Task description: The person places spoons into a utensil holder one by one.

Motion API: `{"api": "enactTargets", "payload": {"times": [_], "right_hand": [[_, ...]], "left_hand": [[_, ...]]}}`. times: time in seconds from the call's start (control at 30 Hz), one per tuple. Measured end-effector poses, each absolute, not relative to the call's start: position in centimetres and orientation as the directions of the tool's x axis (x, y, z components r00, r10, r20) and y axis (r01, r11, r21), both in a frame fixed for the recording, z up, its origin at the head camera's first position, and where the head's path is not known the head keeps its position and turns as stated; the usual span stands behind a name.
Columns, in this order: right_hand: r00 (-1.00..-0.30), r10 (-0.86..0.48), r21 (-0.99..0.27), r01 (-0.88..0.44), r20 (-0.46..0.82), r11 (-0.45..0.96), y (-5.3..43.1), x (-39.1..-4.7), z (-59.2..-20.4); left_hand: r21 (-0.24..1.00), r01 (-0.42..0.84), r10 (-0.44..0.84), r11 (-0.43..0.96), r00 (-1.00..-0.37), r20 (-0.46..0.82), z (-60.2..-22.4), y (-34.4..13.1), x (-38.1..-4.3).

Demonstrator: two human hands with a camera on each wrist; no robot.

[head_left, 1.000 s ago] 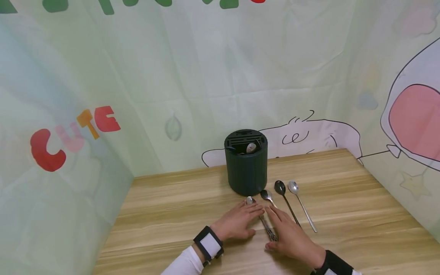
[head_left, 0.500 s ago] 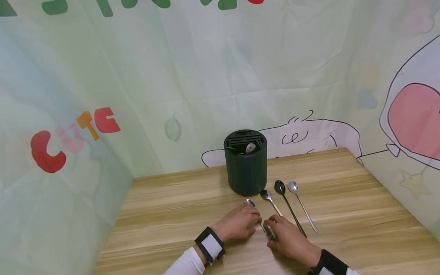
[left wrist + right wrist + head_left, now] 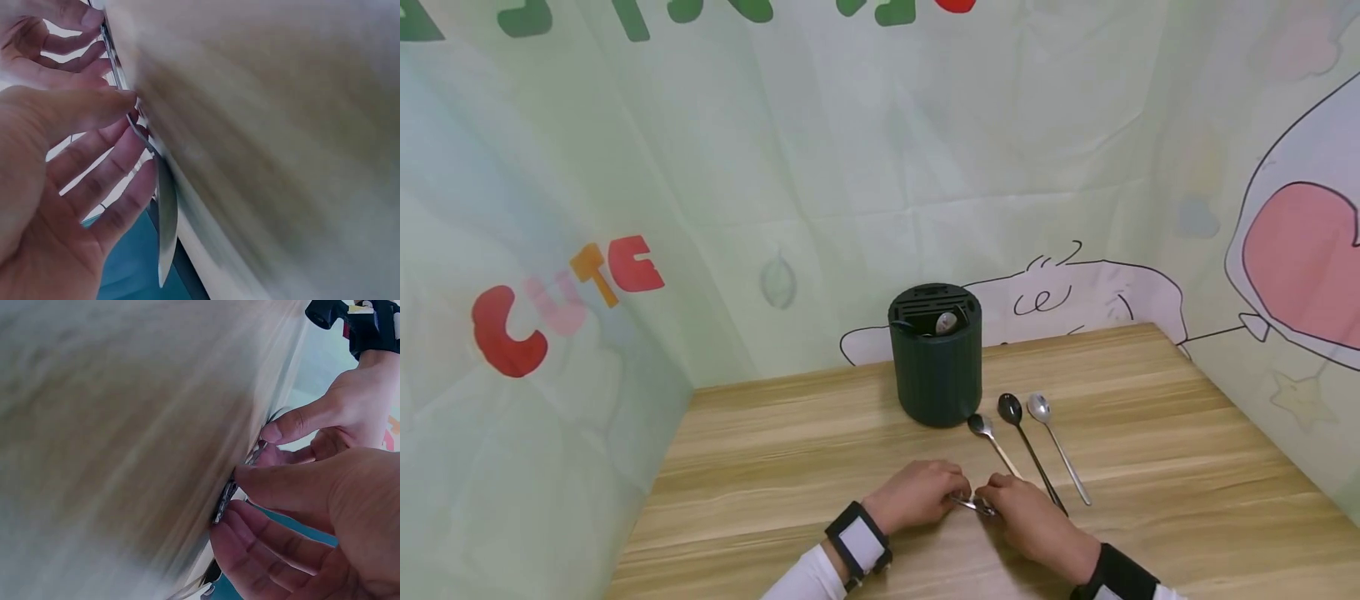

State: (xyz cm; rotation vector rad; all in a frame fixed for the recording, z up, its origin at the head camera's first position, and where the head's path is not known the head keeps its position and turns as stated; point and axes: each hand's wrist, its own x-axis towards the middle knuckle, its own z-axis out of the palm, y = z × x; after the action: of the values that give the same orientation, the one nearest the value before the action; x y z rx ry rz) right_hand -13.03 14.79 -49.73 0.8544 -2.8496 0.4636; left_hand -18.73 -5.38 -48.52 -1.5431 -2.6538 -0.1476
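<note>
A silver spoon (image 3: 974, 504) with a patterned handle is held at the table between both hands. My left hand (image 3: 917, 496) pinches it near the neck, and the spoon's bowl (image 3: 167, 219) sticks out past the fingers in the left wrist view. Thumb and fingers of my right hand (image 3: 1033, 518) pinch the patterned handle end (image 3: 225, 499). From the head view the bowl is hidden behind the left hand. Just beyond the right hand lie a spoon with a pale handle (image 3: 1000, 450), a black spoon (image 3: 1030, 446) and another silver spoon (image 3: 1063, 454).
A dark green round utensil holder (image 3: 937, 379) with a slotted top stands at the back of the wooden table (image 3: 775, 450); a spoon (image 3: 947, 322) shows in its opening. Printed cloth (image 3: 820, 183) hangs behind and along both sides.
The spoon pointed at the holder under spread hands; now fingers of both hands curl in and pinch it. It has turned more crosswise, its bowl end drawn back toward the person.
</note>
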Motion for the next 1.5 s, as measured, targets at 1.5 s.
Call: {"api": "enactTargets", "payload": {"times": [1.5], "right_hand": [[-0.870,-0.172,-0.656,-0.466,0.463,0.594,13.8,-13.3,-45.9]], "left_hand": [[0.778,0.545,0.196,0.312,-0.839,0.509,-41.7,-7.6,-17.8]]}}
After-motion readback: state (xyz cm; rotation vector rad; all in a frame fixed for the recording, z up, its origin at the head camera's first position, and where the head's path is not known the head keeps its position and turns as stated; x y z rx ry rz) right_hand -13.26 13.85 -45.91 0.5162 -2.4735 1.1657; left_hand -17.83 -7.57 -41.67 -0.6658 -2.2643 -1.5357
